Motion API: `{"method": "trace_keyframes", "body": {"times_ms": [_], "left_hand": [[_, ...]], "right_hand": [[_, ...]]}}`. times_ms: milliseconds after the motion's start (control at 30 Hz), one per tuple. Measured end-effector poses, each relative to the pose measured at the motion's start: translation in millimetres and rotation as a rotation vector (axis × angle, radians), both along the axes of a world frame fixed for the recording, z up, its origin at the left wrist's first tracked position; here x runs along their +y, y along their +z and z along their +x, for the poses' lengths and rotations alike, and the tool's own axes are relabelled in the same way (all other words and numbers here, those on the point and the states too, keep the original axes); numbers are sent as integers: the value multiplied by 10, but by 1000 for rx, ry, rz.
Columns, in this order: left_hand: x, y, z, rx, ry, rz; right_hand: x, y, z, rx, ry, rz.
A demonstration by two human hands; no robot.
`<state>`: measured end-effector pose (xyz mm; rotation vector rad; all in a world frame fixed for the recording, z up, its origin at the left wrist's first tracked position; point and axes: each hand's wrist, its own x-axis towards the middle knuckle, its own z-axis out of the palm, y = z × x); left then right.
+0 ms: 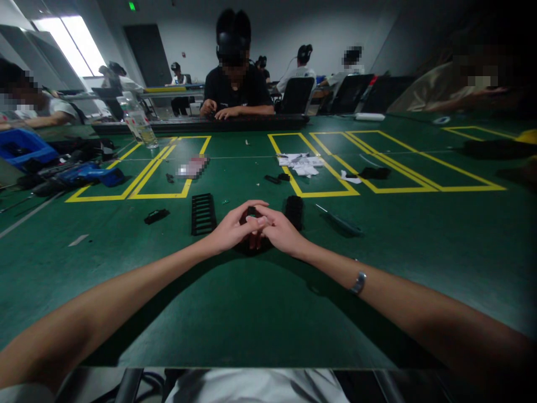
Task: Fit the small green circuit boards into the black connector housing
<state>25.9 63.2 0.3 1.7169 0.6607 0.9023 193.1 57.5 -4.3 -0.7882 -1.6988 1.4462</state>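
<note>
My left hand (233, 226) and my right hand (282, 226) meet above the green table (235, 313). Their fingers close round a small black part (251, 211) with a trace of green on it; most of it is hidden. Just left of my left hand lies a black slotted rack (203, 214). A dark ridged block (294, 211) sits close by my right hand. Further right is a screwdriver (340, 220) with a dark translucent handle, its thin shaft pointing up and left. A small black piece (156, 216) rests at the left.
Yellow tape frames (159, 195) mark the table beyond my hands. A clear bottle (146, 130), a blue power tool (98, 173) and a blue bin (25, 146) stand at left. Crumpled white paper (302, 163) lies at centre right. Across the table sits a person (237, 89) in black.
</note>
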Motion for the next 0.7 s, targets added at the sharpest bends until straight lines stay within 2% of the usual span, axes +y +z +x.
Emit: {"method": "trace_keyframes", "body": {"times_ms": [700], "left_hand": [[-13,19,3,-28,-14,1]], "right_hand": [[4,-2,-6,-15,-7,12]]}}
